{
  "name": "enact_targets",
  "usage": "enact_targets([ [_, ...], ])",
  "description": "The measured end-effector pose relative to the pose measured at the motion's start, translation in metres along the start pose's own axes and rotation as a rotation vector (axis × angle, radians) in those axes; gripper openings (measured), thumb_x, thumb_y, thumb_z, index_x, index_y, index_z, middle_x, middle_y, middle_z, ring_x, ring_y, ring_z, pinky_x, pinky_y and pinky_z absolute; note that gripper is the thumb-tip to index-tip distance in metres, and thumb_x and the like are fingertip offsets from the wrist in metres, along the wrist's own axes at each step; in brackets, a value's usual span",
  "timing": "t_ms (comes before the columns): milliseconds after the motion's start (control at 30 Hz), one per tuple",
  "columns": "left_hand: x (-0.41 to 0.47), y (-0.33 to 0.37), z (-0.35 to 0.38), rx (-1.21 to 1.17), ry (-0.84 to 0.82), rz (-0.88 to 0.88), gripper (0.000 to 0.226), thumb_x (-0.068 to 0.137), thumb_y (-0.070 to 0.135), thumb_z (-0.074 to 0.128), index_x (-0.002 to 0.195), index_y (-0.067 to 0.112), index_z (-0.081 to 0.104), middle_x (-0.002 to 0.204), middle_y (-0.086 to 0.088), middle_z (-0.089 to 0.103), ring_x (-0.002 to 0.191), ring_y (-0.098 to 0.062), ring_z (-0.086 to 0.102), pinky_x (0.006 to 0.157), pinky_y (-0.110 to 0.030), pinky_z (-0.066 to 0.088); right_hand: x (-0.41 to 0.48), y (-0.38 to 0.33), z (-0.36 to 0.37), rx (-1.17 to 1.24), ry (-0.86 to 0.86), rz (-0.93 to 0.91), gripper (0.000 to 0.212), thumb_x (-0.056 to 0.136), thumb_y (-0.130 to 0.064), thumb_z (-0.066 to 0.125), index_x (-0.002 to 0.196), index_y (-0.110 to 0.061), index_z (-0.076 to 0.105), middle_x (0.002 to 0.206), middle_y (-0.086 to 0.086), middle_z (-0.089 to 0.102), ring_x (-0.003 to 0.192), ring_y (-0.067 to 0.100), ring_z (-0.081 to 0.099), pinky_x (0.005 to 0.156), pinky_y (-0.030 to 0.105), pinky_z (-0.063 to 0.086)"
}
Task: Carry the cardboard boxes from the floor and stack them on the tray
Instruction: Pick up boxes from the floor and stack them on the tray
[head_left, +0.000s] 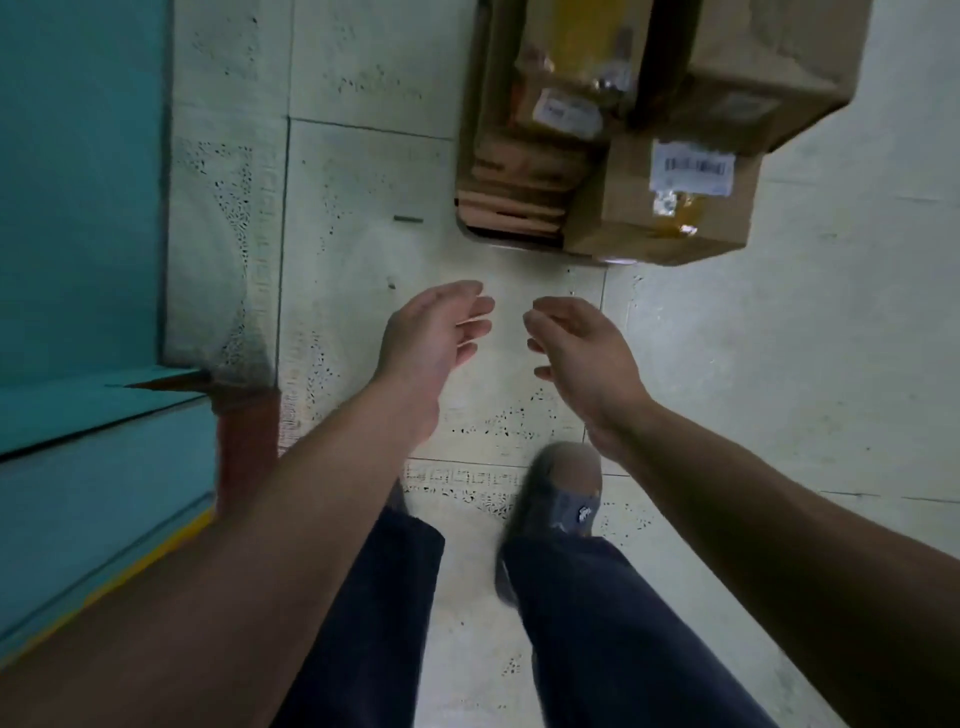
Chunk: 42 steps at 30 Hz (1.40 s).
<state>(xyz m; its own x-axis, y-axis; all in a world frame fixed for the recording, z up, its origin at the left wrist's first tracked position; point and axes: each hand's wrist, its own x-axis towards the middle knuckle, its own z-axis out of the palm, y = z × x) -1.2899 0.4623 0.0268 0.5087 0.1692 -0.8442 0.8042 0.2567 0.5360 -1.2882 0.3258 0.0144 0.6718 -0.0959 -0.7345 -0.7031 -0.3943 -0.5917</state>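
neither grip has hold of anything: the left hand and the right hand hang in the air side by side with a narrow gap between them, palms turned toward each other, fingers loose and only lightly curved. both bare forearms reach in from the bottom corners. below the hands lies the pale speckled tile floor, and just under the right wrist a grey shoe stands on it, with dark blue trouser legs filling the lower middle. ahead of the fingertips and apart from them, the cardboard boxes are grouped at the top of the view: a small box with a barcode label nearest, a bigger plain box overlapping its far side, and to their left a stack of flat cardboard pieces with a yellow-taped parcel beyond it. a thin pale rim shows under the stack's near edge; whether it is the tray i cannot tell. a teal wall runs along the left.
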Motion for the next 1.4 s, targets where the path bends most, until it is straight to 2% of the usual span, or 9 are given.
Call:
enact_targets([
  [267, 0.14, -0.067, 0.003, 0.019, 0.002, 0.084, 0.01, 0.097, 0.026, 0.052, 0.097, 0.025, 0.062, 0.105, 0.007, 0.07, 0.097, -0.008, 0.065, 0.089, -0.027, 0.051, 0.127, 0.095, 0.051, 0.003, 0.122, -0.083, 0.039, 0.088, -0.033, 0.055, 0.127, -0.028, 0.056, 0.122, -0.007, 0.063, 0.111, 0.014, 0.06, 0.097, 0.045, 0.051],
  [400, 0.177, -0.085, 0.003, 0.045, -0.027, 0.121, 0.017, 0.097, 0.027, 0.052, 0.109, 0.022, 0.063, 0.104, 0.008, 0.07, 0.096, -0.007, 0.065, 0.088, -0.026, 0.051, 0.161, 0.11, 0.065, 0.031, 0.158, -0.132, 0.034, 0.083, -0.034, 0.052, 0.115, -0.027, 0.06, 0.119, -0.005, 0.064, 0.108, 0.014, 0.061, 0.096, 0.046, 0.052],
  [500, 0.198, -0.09, 0.003, 0.088, -0.053, 0.165, 0.026, 0.098, 0.025, 0.051, 0.121, 0.02, 0.061, 0.105, 0.008, 0.07, 0.097, -0.007, 0.065, 0.088, -0.025, 0.051, 0.179, 0.113, 0.074, 0.052, 0.175, -0.19, 0.038, 0.085, -0.035, 0.053, 0.122, -0.027, 0.06, 0.119, -0.007, 0.064, 0.111, 0.013, 0.06, 0.099, 0.045, 0.05],
  [633, 0.223, -0.09, 0.002, 0.106, -0.025, 0.232, 0.024, 0.097, 0.017, 0.051, 0.118, 0.021, 0.063, 0.104, 0.008, 0.069, 0.096, -0.006, 0.065, 0.086, -0.022, 0.051, 0.199, 0.116, 0.079, 0.096, 0.206, -0.23, 0.035, 0.09, -0.029, 0.057, 0.125, -0.029, 0.056, 0.123, -0.011, 0.061, 0.114, 0.014, 0.058, 0.099, 0.046, 0.05],
  [800, 0.241, -0.094, 0.003, 0.097, 0.084, 0.325, 0.038, 0.094, 0.016, 0.053, 0.13, 0.025, 0.055, 0.124, 0.006, 0.061, 0.111, -0.011, 0.058, 0.1, -0.029, 0.046, 0.207, 0.129, 0.068, 0.129, 0.333, -0.27, 0.048, 0.084, -0.028, 0.054, 0.132, -0.032, 0.053, 0.135, -0.009, 0.05, 0.118, 0.017, 0.055, 0.098, 0.046, 0.05],
  [900, 0.247, -0.089, 0.002, 0.161, 0.081, 0.394, 0.049, 0.095, 0.013, 0.052, 0.143, 0.025, 0.044, 0.137, 0.011, 0.052, 0.118, -0.008, 0.051, 0.09, -0.019, 0.043, 0.209, 0.138, 0.059, 0.109, 0.316, -0.265, 0.052, 0.087, -0.024, 0.056, 0.137, -0.03, 0.048, 0.14, -0.008, 0.047, 0.121, 0.019, 0.053, 0.099, 0.045, 0.049],
  [1100, 0.258, -0.067, 0.005, 0.332, 0.017, 0.522, 0.056, 0.093, 0.003, 0.051, 0.145, 0.023, 0.043, 0.141, 0.009, 0.051, 0.127, -0.01, 0.046, 0.103, -0.025, 0.038, 0.221, 0.125, 0.048, 0.114, 0.216, -0.247, 0.058, 0.086, -0.024, 0.059, 0.142, -0.025, 0.045, 0.139, -0.004, 0.051, 0.121, 0.024, 0.054, 0.102, 0.046, 0.047],
  [1233, 0.258, -0.065, 0.009, 0.389, -0.038, 0.538, 0.048, 0.09, 0.0, 0.052, 0.132, 0.023, 0.057, 0.119, 0.011, 0.066, 0.11, -0.01, 0.058, 0.084, -0.017, 0.041, 0.226, 0.119, 0.049, 0.122, 0.164, -0.232, 0.059, 0.085, -0.021, 0.059, 0.143, -0.025, 0.045, 0.134, 0.0, 0.054, 0.117, 0.024, 0.057, 0.098, 0.044, 0.051],
  [1400, 0.254, -0.067, 0.011, 0.375, -0.072, 0.543, 0.048, 0.09, -0.003, 0.046, 0.129, 0.023, 0.058, 0.118, 0.012, 0.065, 0.099, -0.001, 0.057, 0.07, -0.01, 0.038, 0.228, 0.116, 0.051, 0.204, 0.18, -0.228, 0.057, 0.088, -0.012, 0.06, 0.142, -0.022, 0.044, 0.124, 0.005, 0.058, 0.101, 0.023, 0.062, 0.076, 0.033, 0.054],
])
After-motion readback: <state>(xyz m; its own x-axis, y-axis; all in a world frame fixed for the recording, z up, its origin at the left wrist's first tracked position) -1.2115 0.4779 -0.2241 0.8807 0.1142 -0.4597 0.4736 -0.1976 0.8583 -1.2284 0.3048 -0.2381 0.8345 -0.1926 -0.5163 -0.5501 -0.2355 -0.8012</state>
